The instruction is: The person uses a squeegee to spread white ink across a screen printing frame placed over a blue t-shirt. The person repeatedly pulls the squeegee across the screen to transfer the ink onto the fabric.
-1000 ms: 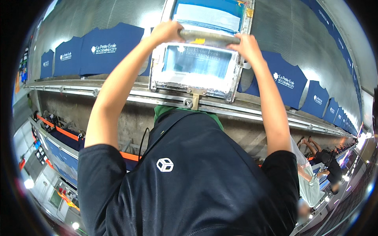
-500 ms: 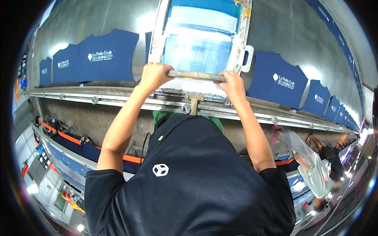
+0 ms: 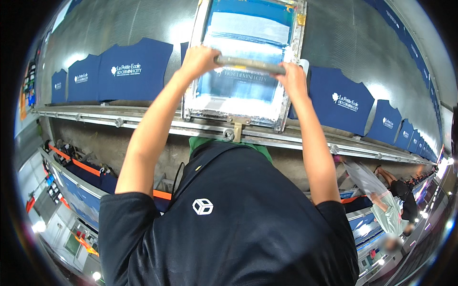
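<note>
A squeegee lies across a screen printing frame, gripped at both ends. My left hand is closed round its left end, and my right hand round its right end. Under the squeegee the blue mesh bears a design of letters, and white ink smears its near edge. The frame rests on a long metal printing table, its near side at a metal bracket on the table rail. What lies beneath the mesh is hidden.
Dark blue printed garment pieces, one to the left and one to the right, lie in a row along the table. A rail borders its near edge. Behind me at the right, people stand by another table, one in a pale top.
Both hands have pushed the squeegee away from me, from the frame's near edge to about mid-mesh. The view has shifted slightly. At the right, the person in the pale top has moved a little.
</note>
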Motion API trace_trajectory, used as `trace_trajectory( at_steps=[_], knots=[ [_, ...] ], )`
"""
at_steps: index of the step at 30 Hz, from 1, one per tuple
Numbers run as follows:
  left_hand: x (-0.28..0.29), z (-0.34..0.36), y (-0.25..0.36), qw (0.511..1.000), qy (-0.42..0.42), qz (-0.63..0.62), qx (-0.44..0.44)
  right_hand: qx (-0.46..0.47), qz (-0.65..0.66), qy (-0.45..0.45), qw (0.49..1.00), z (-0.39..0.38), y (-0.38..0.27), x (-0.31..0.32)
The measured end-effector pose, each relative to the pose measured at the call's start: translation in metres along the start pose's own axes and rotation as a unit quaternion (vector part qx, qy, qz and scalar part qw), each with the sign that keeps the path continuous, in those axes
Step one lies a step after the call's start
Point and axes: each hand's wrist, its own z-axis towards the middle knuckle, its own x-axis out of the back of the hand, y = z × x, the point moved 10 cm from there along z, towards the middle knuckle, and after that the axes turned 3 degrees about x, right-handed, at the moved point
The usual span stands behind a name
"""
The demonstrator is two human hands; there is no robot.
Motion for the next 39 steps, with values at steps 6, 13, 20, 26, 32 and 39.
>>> trace_trajectory(
  at_steps=[6,13,20,26,32,39],
  knots=[
    [-0.027,-0.139,0.034,0.999,-0.037,-0.021,0.034,0.040,0.048,0.018,0.998,-0.129,-0.048,-0.017],
    [-0.011,-0.096,0.062,0.998,0.027,-0.026,-0.051,0.146,-0.028,0.015,0.989,-0.089,-0.061,-0.009],
    [-0.084,-0.044,0.055,0.988,-0.144,-0.052,-0.034,-0.039,-0.020,-0.244,0.969,-0.049,-0.004,-0.059],
    [-0.120,0.005,0.013,0.928,-0.301,-0.217,-0.047,-0.039,0.160,-0.326,0.931,-0.002,0.005,-0.078],
    [0.020,0.068,0.027,0.990,-0.069,-0.118,-0.032,-0.174,0.303,0.249,0.903,-0.010,0.151,0.041],
    [0.007,0.085,0.021,0.980,-0.114,-0.151,-0.057,-0.210,0.443,0.143,0.860,0.004,0.146,-0.031]
  ],
)
